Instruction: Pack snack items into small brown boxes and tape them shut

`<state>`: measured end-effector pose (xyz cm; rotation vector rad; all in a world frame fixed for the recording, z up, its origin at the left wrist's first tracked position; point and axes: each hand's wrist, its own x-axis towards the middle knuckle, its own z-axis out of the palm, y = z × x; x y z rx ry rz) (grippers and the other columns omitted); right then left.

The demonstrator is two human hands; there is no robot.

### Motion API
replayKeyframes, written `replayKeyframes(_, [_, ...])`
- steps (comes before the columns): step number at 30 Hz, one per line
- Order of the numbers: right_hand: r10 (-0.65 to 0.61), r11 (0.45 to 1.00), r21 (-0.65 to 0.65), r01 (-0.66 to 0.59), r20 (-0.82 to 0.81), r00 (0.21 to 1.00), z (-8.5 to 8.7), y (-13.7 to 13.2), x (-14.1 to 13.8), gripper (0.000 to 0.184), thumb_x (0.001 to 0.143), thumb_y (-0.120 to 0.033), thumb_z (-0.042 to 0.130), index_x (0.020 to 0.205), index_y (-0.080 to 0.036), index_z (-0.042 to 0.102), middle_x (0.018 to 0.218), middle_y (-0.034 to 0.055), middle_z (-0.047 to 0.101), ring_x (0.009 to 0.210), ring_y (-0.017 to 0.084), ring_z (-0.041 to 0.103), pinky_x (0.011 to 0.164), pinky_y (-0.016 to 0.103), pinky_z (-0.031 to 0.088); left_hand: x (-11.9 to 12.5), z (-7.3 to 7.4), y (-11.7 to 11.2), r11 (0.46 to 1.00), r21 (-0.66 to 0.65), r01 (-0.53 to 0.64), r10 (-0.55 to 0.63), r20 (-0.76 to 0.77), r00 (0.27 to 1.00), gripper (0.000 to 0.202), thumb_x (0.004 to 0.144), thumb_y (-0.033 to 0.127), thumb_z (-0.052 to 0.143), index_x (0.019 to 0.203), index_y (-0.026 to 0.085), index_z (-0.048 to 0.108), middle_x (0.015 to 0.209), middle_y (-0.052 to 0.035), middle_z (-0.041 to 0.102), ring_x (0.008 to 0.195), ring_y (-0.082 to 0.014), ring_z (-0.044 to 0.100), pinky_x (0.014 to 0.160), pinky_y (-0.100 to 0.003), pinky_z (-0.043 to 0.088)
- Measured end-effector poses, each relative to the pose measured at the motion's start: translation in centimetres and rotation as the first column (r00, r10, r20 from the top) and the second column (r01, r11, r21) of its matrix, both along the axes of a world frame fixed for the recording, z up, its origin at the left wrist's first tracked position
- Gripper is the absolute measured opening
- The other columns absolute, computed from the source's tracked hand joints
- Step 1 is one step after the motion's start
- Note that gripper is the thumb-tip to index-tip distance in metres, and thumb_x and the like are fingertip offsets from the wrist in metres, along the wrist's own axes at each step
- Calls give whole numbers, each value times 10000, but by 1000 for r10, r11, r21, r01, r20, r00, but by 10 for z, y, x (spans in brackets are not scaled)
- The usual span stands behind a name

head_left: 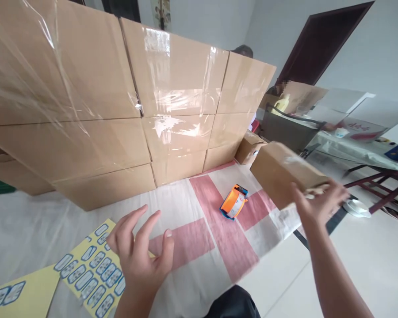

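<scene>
Head view: one loose carton, tilted and blurred, at the right edge of the cloth-covered counter. Right hand: fingers spread, gripping the carton's near end. Orange-and-blue item: on the counter, between the hands. Left hand: half-open, fingers curled, empty, beside a yellow label sheet. Carton stack: beyond. Risk, judged: a one-ended grip could let the carton twist and drop to the floor; a low swing could knock the orange-and-blue item.

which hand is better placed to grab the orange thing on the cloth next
Probably the left hand: it looks empty, fingers spread, with open cloth toward the orange thing; the right hand is at the brown box.
</scene>
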<state>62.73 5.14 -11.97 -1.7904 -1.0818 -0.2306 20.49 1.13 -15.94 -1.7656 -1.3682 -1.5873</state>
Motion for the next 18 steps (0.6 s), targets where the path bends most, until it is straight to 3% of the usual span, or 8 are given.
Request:
replayKeyframes(1, [-35, 999, -38, 36, 34, 999, -12, 15, 5, 790, 755, -539, 705, 1403, -207, 398, 1483, 268, 326, 1394, 424, 403, 1028, 529, 484, 0, 0, 0, 1000, -12, 7, -7, 6, 1000, 376, 799, 189, 685, 1173, 185, 647, 1224, -186, 625, 1090, -351, 582, 968, -532, 429])
replayKeyframes(3, [-59, 995, -78, 69, 125, 990, -29, 47, 11, 803, 792, -519, 642, 1442, -122, 389, 1496, 278, 297, 1464, 409, 322, 1125, 527, 408, 0, 1, 0, 999, -33, 18, -18, 15, 1000, 366, 814, 187, 674, 1180, 195, 645, 1221, -172, 630, 1094, -339, 589, 975, -521, 433])
replayKeyframes(5, [-32, 980, -190, 66, 176, 984, -34, 78, 11, 947, 820, -527, 619, 1553, -60, 244, 1574, 316, 189, 1471, 417, 336, 1132, 527, 395, 0, 0, 1, 999, -46, 23, -22, 21, 1000, 358, 829, 183, 661, 1185, 202, 643, 1216, -161, 635, 1098, -330, 598, 991, -517, 428])
replayKeyframes(7, [-35, 937, -337, 95, 179, 983, -28, 104, 4, 1113, 823, -569, 637, 1616, -40, 63, 1614, 368, 87, 1414, 465, 420, 1070, 559, 430, -1, 0, 2, 998, -52, 23, -22, 23, 999, 341, 840, 180, 651, 1180, 201, 643, 1208, -155, 642, 1100, -323, 605, 1005, -515, 422])
replayKeyframes(8, [-62, 906, -403, 125, 166, 984, -22, 114, -2, 1177, 814, -589, 653, 1624, -39, -1, 1603, 397, 104, 1369, 489, 467, 1033, 580, 442, -1, -1, 3, 998, -55, 25, -24, 22, 999, 331, 846, 180, 646, 1176, 201, 643, 1203, -153, 646, 1101, -319, 608, 1008, -511, 422])
replayKeyframes(10, [-106, 860, -488, 148, 113, 988, -9, 130, -13, 1261, 782, -600, 702, 1624, -22, -37, 1516, 438, 285, 1264, 503, 553, 972, 600, 451, -1, -4, 6, 997, -69, 34, -32, 17, 999, 311, 860, 188, 633, 1170, 204, 641, 1196, -146, 654, 1101, -311, 615, 1007, -500, 426])
replayKeyframes(13, [-73, 864, -496, 83, 39, 997, 6, 139, -22, 1282, 758, -572, 748, 1615, 30, 9, 1308, 421, 530, 1135, 456, 627, 932, 586, 439, 0, -7, 9, 993, -108, 40, -38, 21, 999, 294, 878, 207, 614, 1171, 210, 638, 1181, -130, 671, 1111, -302, 622, 1010, -485, 431])
replayKeyframes(18, [92, 882, -467, -67, 32, 995, -2, 141, -10, 1434, 720, -708, 709, 1588, 80, -118, 1261, 506, 520, 1002, 482, 666, 818, 611, 415, 0, -2, 0, 973, -219, 77, -60, 83, 995, 268, 911, 209, 573, 1169, 213, 645, 1171, -101, 686, 1127, -268, 621, 1009, -452, 445])
